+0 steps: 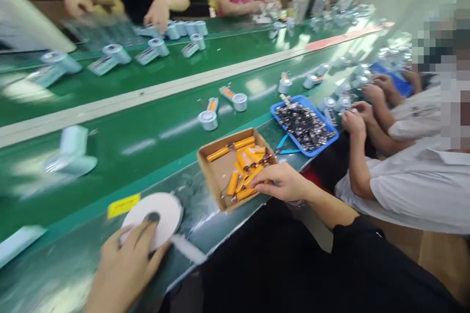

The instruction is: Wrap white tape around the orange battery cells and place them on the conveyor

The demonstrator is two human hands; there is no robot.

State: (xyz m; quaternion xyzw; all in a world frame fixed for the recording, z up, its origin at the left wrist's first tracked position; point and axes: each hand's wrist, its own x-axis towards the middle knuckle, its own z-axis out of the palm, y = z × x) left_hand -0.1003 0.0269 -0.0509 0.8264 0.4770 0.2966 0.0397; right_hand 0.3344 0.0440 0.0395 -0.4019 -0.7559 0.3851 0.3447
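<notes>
My left hand (127,259) rests over a wide roll of white tape (171,210) lying on the near ledge. Its fingers reach toward the dark centre hole, with the thumb along the near side, where a loose white strip (189,249) sticks out. My right hand (281,182) is at the near right corner of an open cardboard box (211,176). Inside are several orange cylindrical batteries (232,183) with dark leads. The right thumb and fingers close on one orange battery (253,176) there; the fingertips partly cover it.
Right of the box, a blue tray (332,138) holds small dark parts, with blue-handled pliers (284,144) beside it. Pale blue housings (208,120) sit on the green conveyor (157,132). Co-workers' hands (354,120) are busy on the right and across the line.
</notes>
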